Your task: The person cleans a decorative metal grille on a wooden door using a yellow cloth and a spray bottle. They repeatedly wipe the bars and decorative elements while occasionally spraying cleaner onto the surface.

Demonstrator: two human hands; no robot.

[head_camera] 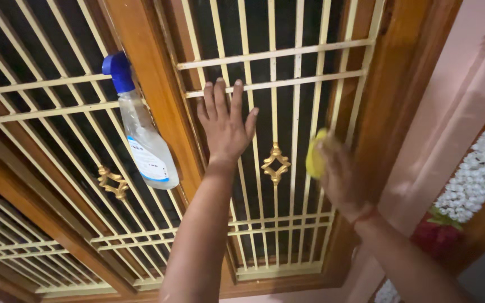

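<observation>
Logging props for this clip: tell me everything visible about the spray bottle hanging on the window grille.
The spray bottle has a clear plastic body with a blue trigger head and a white and blue label low on its side. It hangs tilted, its head hooked over a cream grille bar beside the wooden frame post. Whether it holds liquid cannot be told. Neither hand touches it; the left hand is the nearer one.

My right hand (341, 179) presses a small yellow cloth (315, 154), bunched into a pad, against the cream metal bars of the window grille (276, 84), just right of a gold diamond ornament. The cloth is blurred and half covered by my fingers. My left hand (225, 123) lies flat, fingers spread, on the same grille.
</observation>
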